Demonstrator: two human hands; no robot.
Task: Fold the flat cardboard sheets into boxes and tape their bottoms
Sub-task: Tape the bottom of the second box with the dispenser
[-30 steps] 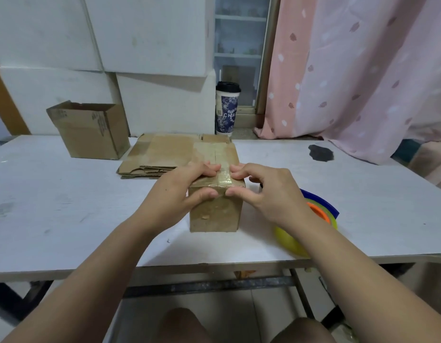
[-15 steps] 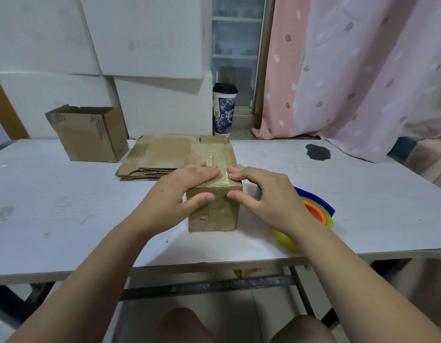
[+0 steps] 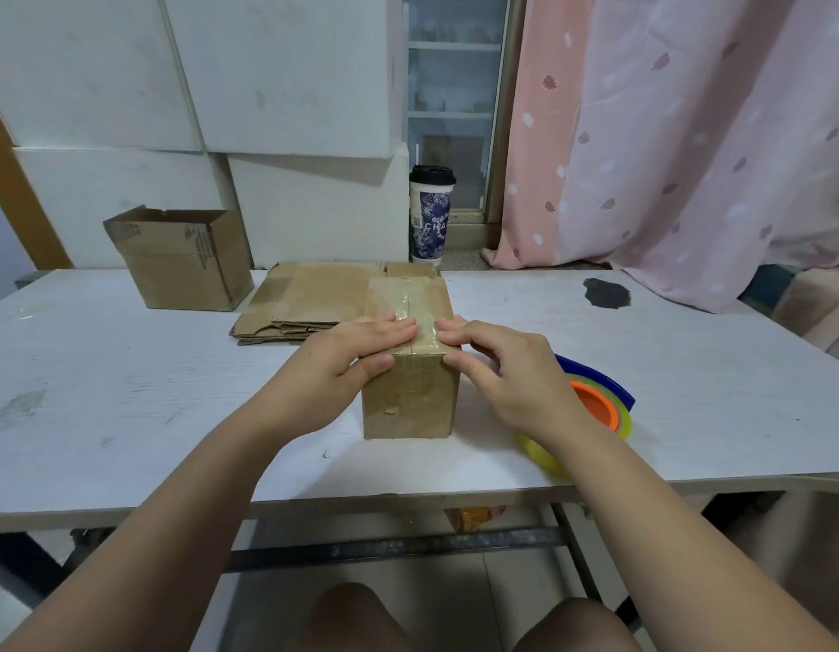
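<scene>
The box (image 3: 410, 402) is matt brown cardboard, scuffed on its near face, with glossy clear tape (image 3: 404, 294) along its top. The flat sheets (image 3: 309, 298) are the same dull cardboard. The tabletop (image 3: 125, 392) is white, matt and smudged. The tape roll (image 3: 546, 456) looks like shiny plastic. The curtain (image 3: 666, 134) is soft cloth.

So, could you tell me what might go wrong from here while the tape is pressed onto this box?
1. The left hand and right hand press only at the near edge of the box, so the tape strip may not bond farther back.
2. The tape roll lies near the table's front edge beside the right forearm; drawing that arm back could knock it off.
</scene>
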